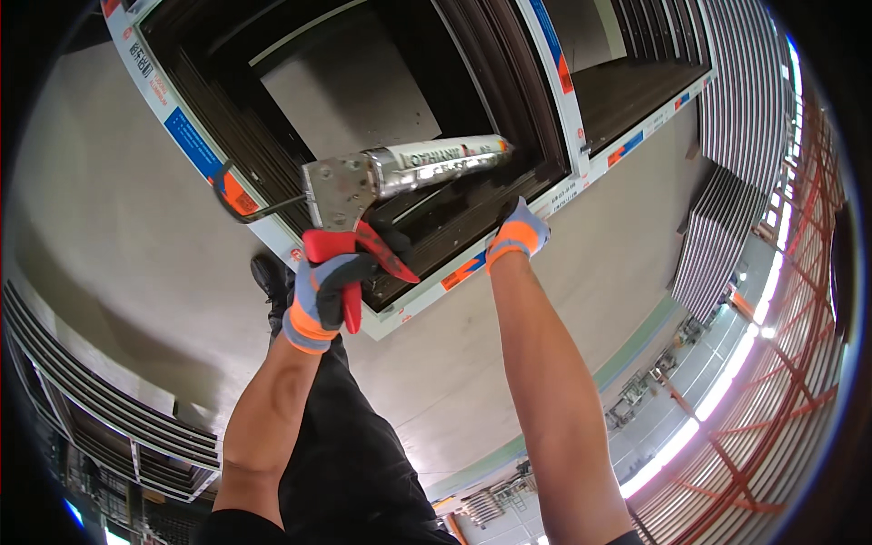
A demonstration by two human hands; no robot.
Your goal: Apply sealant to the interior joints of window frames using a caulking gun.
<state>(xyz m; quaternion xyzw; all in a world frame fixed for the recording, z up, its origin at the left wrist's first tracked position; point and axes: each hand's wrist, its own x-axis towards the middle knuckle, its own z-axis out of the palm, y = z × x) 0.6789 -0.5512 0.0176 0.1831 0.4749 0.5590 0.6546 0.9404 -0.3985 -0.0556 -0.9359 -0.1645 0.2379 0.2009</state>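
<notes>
Red-handled caulk gun (363, 195) sits clenched in your gloved left hand (325, 295), cartridge nozzle at the dark window frame (509, 100) corner, w/ your right hand (516, 234) gripping the frame edge just beside it.

- One caulking gun (350, 195) with red handles, gripped in the fingers (338, 272) of the left hand (320, 300).
- One sealant cartridge (440, 162), white and silver, loaded in it, pointing away from those fingers.
- Two gloved hands: the left, and the right hand (516, 232) just beside the cartridge's tip.
- One dark window frame (509, 91) with white taped edges, beyond both hands.
- One black shoe (270, 277), just left of the left hand.
</notes>
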